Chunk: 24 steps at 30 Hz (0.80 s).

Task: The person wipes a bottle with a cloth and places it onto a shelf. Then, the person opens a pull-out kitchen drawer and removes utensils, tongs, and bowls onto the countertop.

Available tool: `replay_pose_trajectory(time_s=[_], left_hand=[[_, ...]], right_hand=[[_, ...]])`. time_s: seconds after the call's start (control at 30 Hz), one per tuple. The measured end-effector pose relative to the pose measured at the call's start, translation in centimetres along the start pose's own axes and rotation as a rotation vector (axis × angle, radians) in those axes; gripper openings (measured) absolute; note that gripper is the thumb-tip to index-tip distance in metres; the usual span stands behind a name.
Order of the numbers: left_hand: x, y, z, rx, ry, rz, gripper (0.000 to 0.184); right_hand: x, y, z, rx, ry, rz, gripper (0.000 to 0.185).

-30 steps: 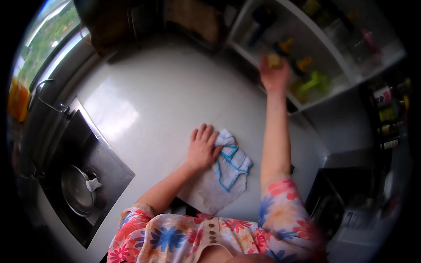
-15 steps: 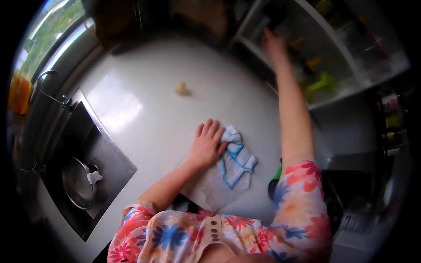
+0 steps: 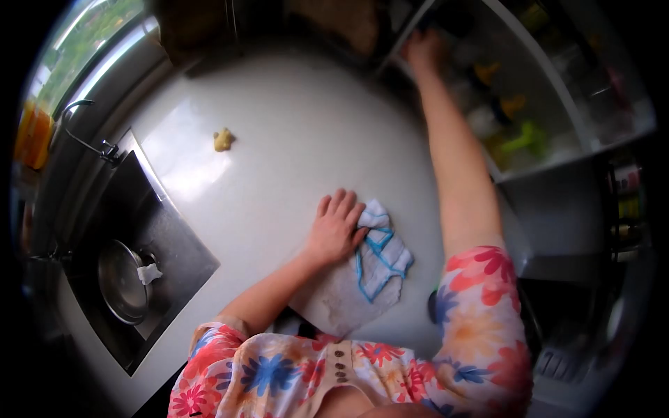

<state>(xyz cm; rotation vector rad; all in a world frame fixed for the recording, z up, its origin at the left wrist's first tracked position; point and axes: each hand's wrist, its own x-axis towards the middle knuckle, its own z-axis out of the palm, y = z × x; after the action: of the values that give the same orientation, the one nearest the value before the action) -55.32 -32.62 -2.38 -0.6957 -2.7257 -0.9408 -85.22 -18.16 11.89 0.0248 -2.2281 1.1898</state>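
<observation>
My left hand (image 3: 336,226) lies flat on the white countertop with its fingers stretched out. Its edge touches a white cloth with blue trim (image 3: 382,254), which rests crumpled on a pale, thin cloth or sheet (image 3: 338,303). My right arm is stretched far forward, and my right hand (image 3: 425,52) is at the edge of a white shelf unit (image 3: 536,63). Shadow and blur hide its fingertips and whatever they may hold. A small knobby yellow-brown piece, like ginger root (image 3: 223,139), sits on the far left of the countertop, apart from both hands.
To the left is a steel sink (image 3: 182,240) holding a round metal pan (image 3: 122,282) and a small white scrap (image 3: 148,274). A curved faucet (image 3: 87,143) stands behind it. Inside the shelf are bottles with a yellow top (image 3: 512,106) and a green top (image 3: 528,137).
The ginger-like piece has shifted left across the countertop toward the sink. My right hand has moved slightly farther forward and left along the shelf. My left hand stays beside the cloth.
</observation>
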Motion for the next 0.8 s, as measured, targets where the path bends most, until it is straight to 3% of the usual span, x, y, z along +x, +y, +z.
replay_pose_trajectory(time_s=[0.13, 0.23, 0.53, 0.8], left_hand=[[0.1, 0.0, -0.2, -0.005, -0.01, -0.004, 0.047], [0.1, 0.0, 0.0, -0.012, -0.007, -0.006, 0.047], [0.1, 0.1, -0.1, -0.003, -0.002, 0.003, 0.046], [0.0, 0.0, 0.2, -0.012, -0.01, -0.006, 0.047]], right_hand=[[1.1, 1.4, 1.0, -0.183, 0.062, -0.082, 0.024], [1.4, 2.3, 0.8, -0.417, 0.147, -0.301, 0.026], [1.8, 2.6, 0.1, -0.453, 0.067, -0.289, 0.028], [1.4, 0.4, -0.6, -0.713, -0.063, -0.155, 0.033]])
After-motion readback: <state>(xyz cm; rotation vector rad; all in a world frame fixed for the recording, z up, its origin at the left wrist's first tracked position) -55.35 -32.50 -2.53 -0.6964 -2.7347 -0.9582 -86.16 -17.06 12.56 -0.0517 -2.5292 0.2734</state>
